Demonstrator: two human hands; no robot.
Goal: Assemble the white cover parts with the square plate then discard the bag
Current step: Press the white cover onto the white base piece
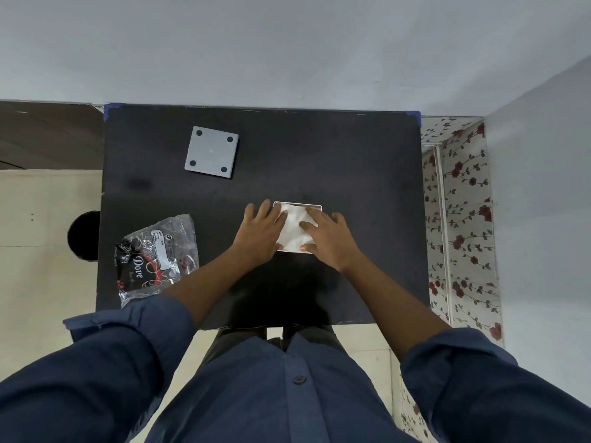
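A white cover part (295,230) lies flat near the middle of the black table (351,161). My left hand (260,233) presses on its left edge with fingers spread, and my right hand (329,236) rests flat on its right side, covering part of it. A grey square plate (211,151) with four dark dots at its corners sits apart at the back left. A crumpled clear plastic bag (156,257) with black and red print lies at the table's front left edge.
A dark round opening (83,235) shows in the pale surface left of the table. A floral-patterned cloth (460,219) hangs along the table's right side. A grey wall (287,49) stands behind the table.
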